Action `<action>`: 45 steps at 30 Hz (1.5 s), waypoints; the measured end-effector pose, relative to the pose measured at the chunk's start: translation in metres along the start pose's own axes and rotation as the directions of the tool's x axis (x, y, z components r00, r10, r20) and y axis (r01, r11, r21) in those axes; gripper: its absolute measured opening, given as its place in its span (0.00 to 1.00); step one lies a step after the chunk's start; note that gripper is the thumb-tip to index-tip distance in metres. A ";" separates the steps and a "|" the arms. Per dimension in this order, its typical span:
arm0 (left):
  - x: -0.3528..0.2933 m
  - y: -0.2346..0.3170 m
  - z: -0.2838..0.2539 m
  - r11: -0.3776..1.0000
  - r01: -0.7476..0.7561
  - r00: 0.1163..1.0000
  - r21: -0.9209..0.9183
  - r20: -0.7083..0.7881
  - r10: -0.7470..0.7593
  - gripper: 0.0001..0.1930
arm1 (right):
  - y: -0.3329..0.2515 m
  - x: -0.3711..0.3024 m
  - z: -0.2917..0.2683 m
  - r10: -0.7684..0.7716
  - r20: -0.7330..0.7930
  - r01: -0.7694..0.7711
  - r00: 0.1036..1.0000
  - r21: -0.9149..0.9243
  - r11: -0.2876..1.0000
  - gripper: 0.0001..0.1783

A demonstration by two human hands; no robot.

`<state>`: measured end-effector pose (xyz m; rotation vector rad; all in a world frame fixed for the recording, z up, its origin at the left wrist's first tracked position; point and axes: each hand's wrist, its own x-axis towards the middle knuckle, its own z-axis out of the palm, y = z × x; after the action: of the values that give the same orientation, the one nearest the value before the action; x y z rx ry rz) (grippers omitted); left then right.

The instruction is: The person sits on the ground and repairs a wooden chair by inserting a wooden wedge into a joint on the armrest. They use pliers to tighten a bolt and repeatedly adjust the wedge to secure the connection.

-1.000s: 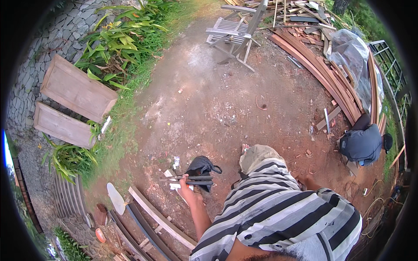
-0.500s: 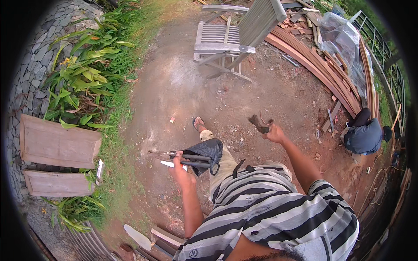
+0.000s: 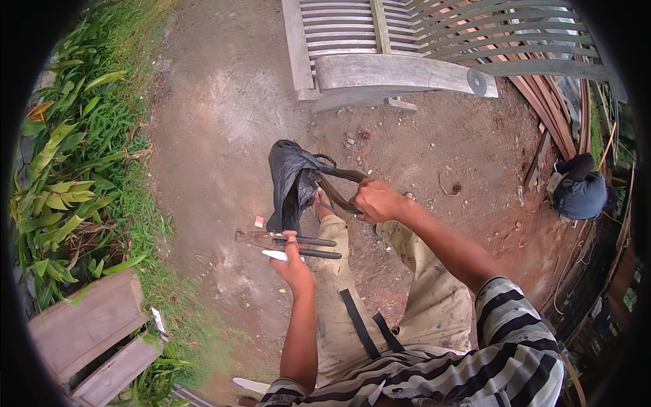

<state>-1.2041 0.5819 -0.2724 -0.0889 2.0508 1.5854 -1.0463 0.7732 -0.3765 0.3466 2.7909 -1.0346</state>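
Note:
My left hand (image 3: 294,271) is closed around pincers (image 3: 308,240) with long dark handles and a rusty head, along with a white, pointed piece (image 3: 274,255). A black plastic bag (image 3: 286,178) hangs open just beyond that hand, its lower edge against the pincers; whether the fingers hold it too is unclear. My right hand (image 3: 380,201) grips a bundle of dark brown strands (image 3: 332,192), whose far end meets the mouth of the bag. What the bag contains is hidden. My sandalled foot (image 3: 321,201) shows partly behind the bag.
A weathered slatted wooden chair (image 3: 407,76) stands ahead. Wooden panels (image 3: 88,325) lie at the left by green plants (image 3: 61,210). Long planks (image 3: 542,108) are stacked at the far right, where another person (image 3: 582,193) crouches. A small red-and-white packet (image 3: 259,222) lies on the dirt.
My right hand has brought the brown bundle leftward to the bag. The bag has swung up and spread, away from the pincer handles. The chair and plants appear closer.

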 end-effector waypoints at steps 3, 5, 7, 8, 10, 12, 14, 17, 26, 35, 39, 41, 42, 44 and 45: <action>0.078 -0.048 0.029 0.989 -0.145 0.985 0.010 -0.093 0.145 0.08 | 0.095 0.088 0.068 -0.268 -0.081 0.247 0.960 -0.200 0.948 0.09; 0.121 -0.033 0.035 0.968 -0.250 0.964 -0.011 -0.098 0.248 0.09 | 0.126 0.147 0.085 -0.341 -0.158 0.287 0.927 -0.287 0.914 0.08; 0.162 -0.063 0.052 0.953 -0.294 0.951 -0.075 -0.129 0.283 0.08 | 0.179 0.183 0.120 -0.365 -0.146 0.289 0.919 -0.379 0.879 0.07; 0.171 -0.076 0.063 0.943 -0.312 0.944 -0.115 -0.153 0.293 0.08 | 0.204 0.192 0.139 -0.342 -0.103 0.273 0.934 -0.415 0.868 0.07; 0.178 -0.090 0.072 0.973 -0.219 0.973 -0.070 -0.096 0.212 0.09 | 0.238 0.203 0.171 -0.217 0.044 0.213 0.975 -0.452 0.866 0.07; 0.196 -0.097 0.079 0.979 -0.204 0.979 -0.014 -0.008 0.204 0.09 | 0.257 0.199 0.177 0.026 0.211 0.081 0.977 -0.486 0.870 0.08; 0.225 -0.104 0.095 0.979 -0.203 0.979 -0.038 0.002 0.203 0.10 | 0.271 0.197 0.166 0.116 0.031 -0.102 0.993 -0.282 0.954 0.09; 0.253 -0.096 0.110 0.986 -0.148 0.981 -0.083 0.117 0.157 0.11 | 0.243 0.199 0.116 0.146 -0.411 -0.073 0.900 0.189 0.979 0.12; 0.309 -0.102 0.179 0.862 0.128 0.987 -0.491 0.146 -0.063 0.16 | 0.147 0.237 0.086 0.253 -0.355 0.433 0.900 0.794 -0.426 0.21; 0.292 -0.120 0.181 0.848 0.141 0.918 -0.511 0.389 0.082 0.19 | 0.128 0.236 0.121 0.257 -0.578 0.552 0.775 0.816 0.171 0.22; 0.271 -0.108 0.176 0.877 0.172 0.919 -0.449 0.393 0.021 0.22 | 0.126 0.231 0.111 0.217 -0.555 0.443 0.803 0.800 0.405 0.24; 0.278 -0.099 0.169 0.883 0.141 0.926 -0.447 0.376 0.042 0.22 | 0.132 0.232 0.099 0.112 -0.511 0.462 0.852 0.835 0.298 0.25; 0.283 -0.094 0.164 0.887 0.129 0.929 -0.443 0.368 0.048 0.22 | 0.135 0.230 0.094 0.059 -0.488 0.462 0.871 0.853 0.242 0.25; 0.283 -0.067 0.152 0.926 -0.021 0.964 -0.378 0.238 0.119 0.20 | 0.147 0.226 0.084 0.027 -0.446 0.428 0.895 0.873 0.234 0.26; 0.294 -0.055 0.136 0.942 -0.093 0.952 -0.321 0.247 0.179 0.18 | 0.154 0.221 0.081 -0.034 -0.419 0.418 0.907 0.888 0.192 0.25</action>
<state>-1.3833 0.7685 -0.4748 0.1576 1.6188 1.8778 -1.2139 0.8698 -0.5808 0.1706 1.8922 -3.0212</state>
